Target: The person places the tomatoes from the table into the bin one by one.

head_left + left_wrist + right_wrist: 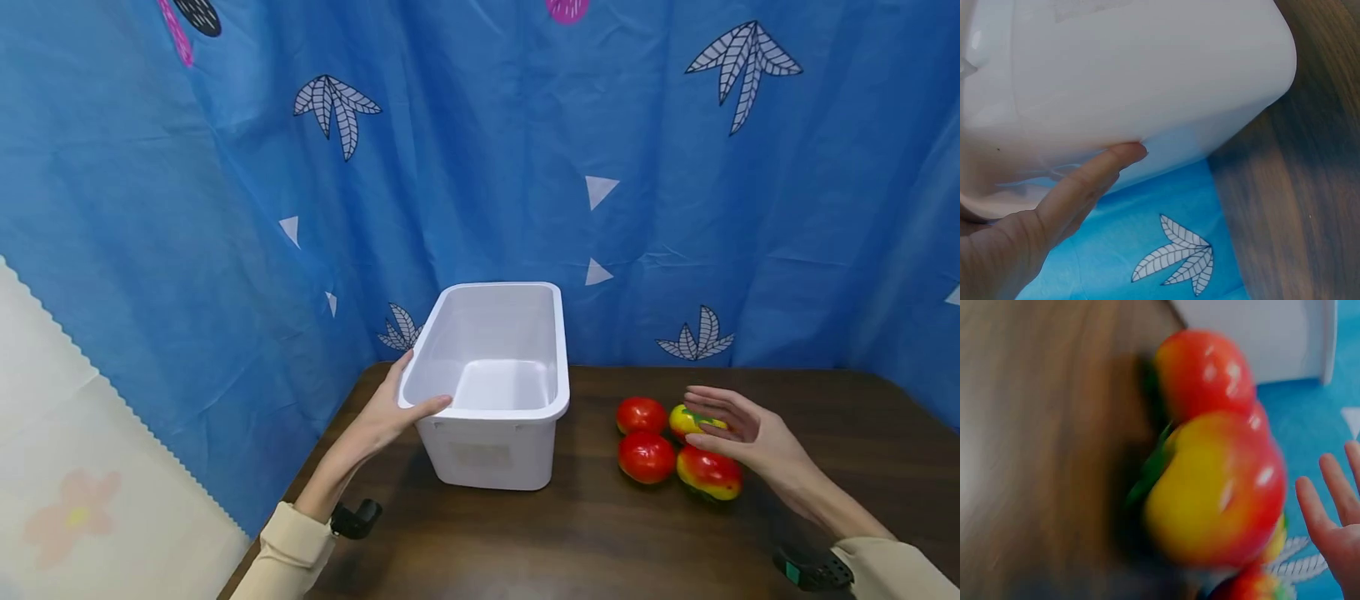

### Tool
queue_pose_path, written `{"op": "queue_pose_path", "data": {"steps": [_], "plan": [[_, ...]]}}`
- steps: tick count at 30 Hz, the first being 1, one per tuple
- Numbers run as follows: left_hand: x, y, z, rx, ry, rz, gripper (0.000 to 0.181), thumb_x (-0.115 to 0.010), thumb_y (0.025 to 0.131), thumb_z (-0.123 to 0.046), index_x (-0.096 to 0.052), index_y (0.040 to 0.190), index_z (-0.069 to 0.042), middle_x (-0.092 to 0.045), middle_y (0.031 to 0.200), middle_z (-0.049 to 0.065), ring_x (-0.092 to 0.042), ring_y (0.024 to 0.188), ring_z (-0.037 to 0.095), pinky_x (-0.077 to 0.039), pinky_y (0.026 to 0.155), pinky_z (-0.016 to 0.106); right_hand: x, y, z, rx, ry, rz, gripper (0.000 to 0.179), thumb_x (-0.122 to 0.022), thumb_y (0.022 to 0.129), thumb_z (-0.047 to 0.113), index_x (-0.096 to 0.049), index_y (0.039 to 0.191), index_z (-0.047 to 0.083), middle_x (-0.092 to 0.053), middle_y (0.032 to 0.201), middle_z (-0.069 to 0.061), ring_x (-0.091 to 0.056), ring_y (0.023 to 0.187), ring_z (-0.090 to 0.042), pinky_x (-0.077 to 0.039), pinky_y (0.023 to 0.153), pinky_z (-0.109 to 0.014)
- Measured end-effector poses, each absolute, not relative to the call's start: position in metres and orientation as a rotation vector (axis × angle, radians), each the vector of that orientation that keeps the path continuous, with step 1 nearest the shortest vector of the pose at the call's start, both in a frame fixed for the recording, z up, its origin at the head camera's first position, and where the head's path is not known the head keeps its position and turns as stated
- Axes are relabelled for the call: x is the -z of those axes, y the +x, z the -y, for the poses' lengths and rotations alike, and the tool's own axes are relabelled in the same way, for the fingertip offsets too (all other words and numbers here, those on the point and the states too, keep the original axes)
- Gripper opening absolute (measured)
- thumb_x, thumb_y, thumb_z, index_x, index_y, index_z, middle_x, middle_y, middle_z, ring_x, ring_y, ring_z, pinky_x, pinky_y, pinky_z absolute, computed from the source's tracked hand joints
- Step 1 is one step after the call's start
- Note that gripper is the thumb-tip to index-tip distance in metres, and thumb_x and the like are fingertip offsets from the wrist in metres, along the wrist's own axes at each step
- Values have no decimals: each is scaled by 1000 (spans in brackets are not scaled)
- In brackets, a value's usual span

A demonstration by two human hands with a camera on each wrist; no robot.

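Hands and white bin cut off in wrist views, right-wrist fruit blurred

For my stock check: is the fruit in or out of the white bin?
Out: the head view shows fruit on the table, right of the bin.

Curtained corner, blue leaf-print cloth, wood-grain table

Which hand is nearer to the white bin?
Left. The left hand holds the white bin by its near left rim; the right hand is off to its right, beside the fruits.
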State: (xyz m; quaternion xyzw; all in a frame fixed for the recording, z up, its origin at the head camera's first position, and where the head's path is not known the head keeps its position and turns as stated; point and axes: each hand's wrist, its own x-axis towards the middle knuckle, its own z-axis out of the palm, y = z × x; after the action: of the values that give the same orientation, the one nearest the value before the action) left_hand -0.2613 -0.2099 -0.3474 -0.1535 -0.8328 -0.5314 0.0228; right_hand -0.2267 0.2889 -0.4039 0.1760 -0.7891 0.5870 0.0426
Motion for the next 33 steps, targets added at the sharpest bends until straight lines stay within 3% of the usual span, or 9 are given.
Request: {"op": "queue_pose_path", "data": {"steps": [9,15,25,33], "plan": [[346,-265,207,1636,-457,2594,107,-83,89,-42,-15,167,-14,-36,161,20,-49,135,47,-51,106,60,438,-215,-312,-1531,489,2507,57,-76,95,3,-53,146,-4,-58,130,32,-57,113,14,-51,86,-9],[349,-264,209,1632,-465,2597,106,-82,89,-42,-15,167,-14,-36,161,21,-50,135,46,-50,106,60,451,-212,-312,-1278,508,2505,54,-83,88,3,-62,137,-2,-55,127,34,-50,112,19,-47,84,-5],[349,-264,210,1639,-502,2580,106,-82,89,-42,-15,167,-14,-35,162,22,-48,136,49,-50,106,60,457,-212,-311,-1244,451,2573,48,-84,88,9,-68,133,4,-56,124,32,-48,108,17,-50,81,-9],[346,-262,211,1618,-466,2593,108,-82,90,-40,-12,167,-12,-34,162,21,-49,136,46,-49,108,60,458,-214,-309,-1214,401,2578,50,-88,85,13,-69,131,4,-50,120,39,-47,104,20,-48,80,-7]]}}
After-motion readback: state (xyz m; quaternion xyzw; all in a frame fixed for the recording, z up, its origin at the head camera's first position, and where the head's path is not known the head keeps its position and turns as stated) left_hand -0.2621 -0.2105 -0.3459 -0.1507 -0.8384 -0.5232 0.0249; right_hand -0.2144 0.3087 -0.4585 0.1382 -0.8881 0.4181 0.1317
